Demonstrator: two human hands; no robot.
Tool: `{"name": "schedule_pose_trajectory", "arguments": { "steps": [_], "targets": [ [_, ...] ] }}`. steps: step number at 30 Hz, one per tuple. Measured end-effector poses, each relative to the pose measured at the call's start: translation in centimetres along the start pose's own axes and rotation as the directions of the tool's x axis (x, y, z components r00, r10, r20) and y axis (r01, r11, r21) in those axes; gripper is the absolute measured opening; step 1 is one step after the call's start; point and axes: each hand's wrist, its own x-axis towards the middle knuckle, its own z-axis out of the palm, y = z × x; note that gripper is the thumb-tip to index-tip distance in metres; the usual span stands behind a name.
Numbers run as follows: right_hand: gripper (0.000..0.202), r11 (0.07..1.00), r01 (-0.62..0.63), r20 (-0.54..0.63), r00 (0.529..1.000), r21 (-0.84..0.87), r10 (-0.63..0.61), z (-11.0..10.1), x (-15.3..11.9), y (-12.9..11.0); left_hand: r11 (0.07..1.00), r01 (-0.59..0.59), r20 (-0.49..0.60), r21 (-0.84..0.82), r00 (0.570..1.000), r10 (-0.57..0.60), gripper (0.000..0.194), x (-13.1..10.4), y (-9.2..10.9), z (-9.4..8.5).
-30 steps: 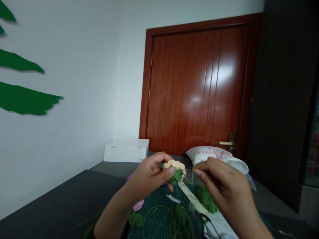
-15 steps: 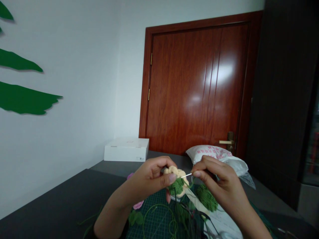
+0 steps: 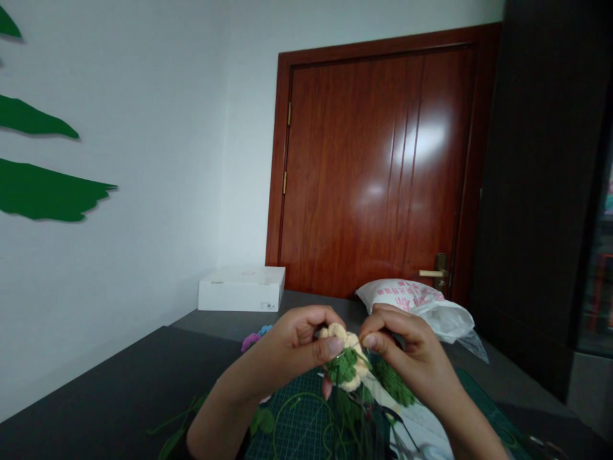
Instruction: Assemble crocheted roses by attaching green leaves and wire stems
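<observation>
The left hand (image 3: 301,342) is pinching a cream-and-green yarn flower (image 3: 343,367) while the right hand (image 3: 402,333) is pinching what seems a thin needle (image 3: 355,346) beside it

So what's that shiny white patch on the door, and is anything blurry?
In the head view, the patch on the wooden door is glare, probably a reflected light; the head view also leaves the cabinet nearly black, and in that head view the crocheted flower looks soft and slightly blurred.

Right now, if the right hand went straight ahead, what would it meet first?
Most likely the cream-and-green flower, directly before the right hand; depth is unclear, so they may be touching.
</observation>
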Motion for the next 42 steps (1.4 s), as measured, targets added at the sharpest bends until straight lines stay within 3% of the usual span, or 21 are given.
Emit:
{"name": "schedule_pose_trajectory", "arguments": {
  "steps": [4,10,16,21,29,36,42],
  "targets": [
    [0.025,0.998,-0.046,-0.015,0.999,0.038,0.047,0.7,-0.1,0.0,1.0,-0.011,-0.039,-0.009,0.999,0.01,0.023,0.0,0.1,0.2],
    [0.021,0.989,-0.147,-0.013,0.989,-0.004,0.147,2.3,-0.6,0.5,0.998,-0.004,-0.222,0.056,0.975,0.017,0.025,0.5,-0.1,0.2],
    [0.013,0.982,-0.19,-0.027,0.981,0.006,0.19,1.8,-0.5,0.7,0.998,-0.017,-0.268,0.063,0.963,0.033,0.024,0.8,-0.5,0.0],
    [0.02,0.997,-0.077,-0.027,0.997,0.011,0.077,1.5,-0.3,0.6,1.0,-0.013,-0.247,0.001,0.969,0.013,0.022,0.5,-0.2,0.3],
    [0.022,0.999,0.039,0.098,0.994,-0.003,-0.039,0.1,-0.4,0.5,1.0,0.007,-0.143,0.005,0.99,-0.006,0.024,0.0,0.4,0.2],
    [0.031,0.998,0.043,0.215,0.975,0.04,-0.05,-1.1,-0.7,0.3,0.992,-0.036,-0.088,0.121,0.995,0.047,0.024,-0.3,0.9,-0.1],
    [0.035,1.0,0.009,0.273,0.962,-0.028,-0.001,-1.8,-0.9,0.3,0.991,-0.028,-0.064,0.131,0.997,0.036,0.026,-0.4,0.9,-0.2]
  ]
}}
